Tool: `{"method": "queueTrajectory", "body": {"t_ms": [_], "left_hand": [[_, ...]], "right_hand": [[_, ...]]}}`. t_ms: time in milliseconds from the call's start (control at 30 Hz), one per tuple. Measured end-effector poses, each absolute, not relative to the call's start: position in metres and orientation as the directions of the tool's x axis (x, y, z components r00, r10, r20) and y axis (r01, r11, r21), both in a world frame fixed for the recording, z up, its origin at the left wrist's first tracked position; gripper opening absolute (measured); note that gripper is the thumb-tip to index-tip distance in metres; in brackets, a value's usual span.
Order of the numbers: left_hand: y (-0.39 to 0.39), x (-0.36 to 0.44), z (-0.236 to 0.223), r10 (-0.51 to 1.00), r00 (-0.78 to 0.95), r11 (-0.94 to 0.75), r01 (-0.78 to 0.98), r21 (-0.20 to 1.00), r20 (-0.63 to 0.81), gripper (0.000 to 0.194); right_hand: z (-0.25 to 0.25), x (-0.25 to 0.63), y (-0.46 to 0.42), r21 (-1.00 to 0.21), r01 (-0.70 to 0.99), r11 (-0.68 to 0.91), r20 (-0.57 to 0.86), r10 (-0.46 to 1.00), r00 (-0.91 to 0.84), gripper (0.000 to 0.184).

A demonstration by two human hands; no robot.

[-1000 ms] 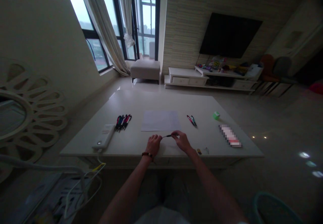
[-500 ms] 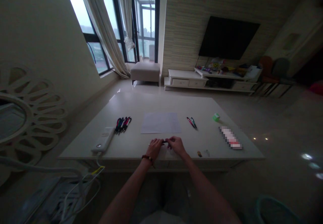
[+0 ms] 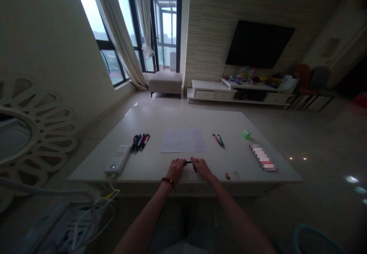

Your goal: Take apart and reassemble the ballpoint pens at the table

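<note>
In front of the paper, my left hand (image 3: pixel 176 169) and my right hand (image 3: pixel 201 167) face each other just above the near part of the table. A dark pen (image 3: pixel 188 162) spans the small gap between them, its ends hidden by fingers. Both hands are closed on it, the left around one end and the right pinching the other. A light tip pokes out left of my left hand. Beyond my hands lies a sheet of white paper (image 3: pixel 183 141). Two pens (image 3: pixel 218 141), one red and one green, lie to its right.
Several pens (image 3: pixel 140 142) lie side by side at the left, beside a white power strip (image 3: pixel 119 160) with a cable. Rightward are a small green object (image 3: pixel 246 133), a blurred-out flat item (image 3: pixel 263 157) and two small pieces (image 3: pixel 227 176) near the front edge of the white table (image 3: pixel 200 118).
My hands have come closer together. The thin rod that showed between them a second ago is out of sight, and only the dark pen body shows there now. The view has tilted up slightly.
</note>
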State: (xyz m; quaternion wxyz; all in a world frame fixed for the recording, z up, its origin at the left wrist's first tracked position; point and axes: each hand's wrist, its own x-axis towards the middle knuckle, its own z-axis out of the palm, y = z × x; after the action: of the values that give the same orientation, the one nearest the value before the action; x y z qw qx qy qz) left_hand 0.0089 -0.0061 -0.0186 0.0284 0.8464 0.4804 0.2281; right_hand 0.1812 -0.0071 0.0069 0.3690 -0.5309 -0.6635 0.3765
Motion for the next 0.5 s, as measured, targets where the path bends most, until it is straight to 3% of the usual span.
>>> {"method": "queueTrajectory", "body": {"t_ms": [133, 267, 400, 500], "left_hand": [[-0.007, 0.01, -0.016, 0.834, 0.423, -0.524, 0.808, 0.268, 0.354, 0.013], [-0.008, 0.011, -0.016, 0.801, 0.47, -0.572, 0.784, 0.241, 0.372, 0.015], [-0.007, 0.011, -0.017, 0.803, 0.456, -0.567, 0.784, 0.253, 0.384, 0.015], [-0.007, 0.011, -0.018, 0.779, 0.495, -0.6, 0.766, 0.229, 0.384, 0.016]], "right_hand": [[0.004, 0.181, -0.003, -0.916, 0.373, 0.147, 0.078, 0.978, -0.192, 0.046], [-0.001, 0.182, -0.002, -0.926, 0.368, 0.085, 0.036, 0.99, -0.137, 0.054], [-0.004, 0.182, -0.004, -0.95, 0.303, 0.076, 0.029, 0.987, -0.156, 0.046], [-0.005, 0.183, -0.007, -0.952, 0.305, 0.034, -0.009, 0.991, -0.137, 0.051]]}}
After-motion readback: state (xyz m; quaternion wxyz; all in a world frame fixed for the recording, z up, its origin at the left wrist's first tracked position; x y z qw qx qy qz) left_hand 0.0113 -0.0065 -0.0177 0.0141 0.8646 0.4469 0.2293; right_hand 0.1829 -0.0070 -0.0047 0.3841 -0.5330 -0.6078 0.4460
